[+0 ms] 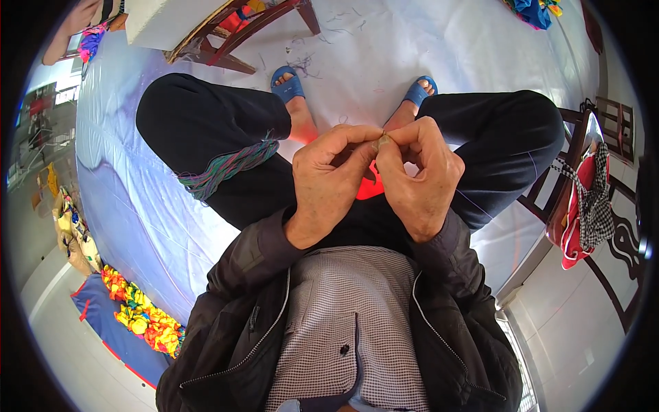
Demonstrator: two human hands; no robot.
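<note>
Left hand: the left hand (pixel 322 168) is rising from a dark sleeve and reaching inward above the lap, back of the hand facing up, wrist bending toward the middle.
Right hand: the right hand (pixel 425 172) is mirroring it, with the thumb pointing up and forward and the forefinger curving over to meet it.
Fingers: on each hand the thumb and forefinger are pinching together, and the two pinches are meeting tip to tip; whatever they may be gripping is too small to tell.
Slippers: two blue slippers (pixel 288 87) are being worn, one on each foot, standing well apart on the pale sheet (pixel 405 44).
Skein: one thread skein (pixel 230 167) is lying across the left thigh.
Loose strand: one thin purplish strand (pixel 473 203) is crossing the right trouser leg.
Red piece: one red piece (pixel 371 189) is showing between the thighs, partly hidden behind the hands; its colour is bright and even, its full outline hidden.
Skein's look: its many fine strands are running side by side in a loose, slightly twisting bundle, mixing green, purple and reddish tones, with ends fraying near the knee.
</note>
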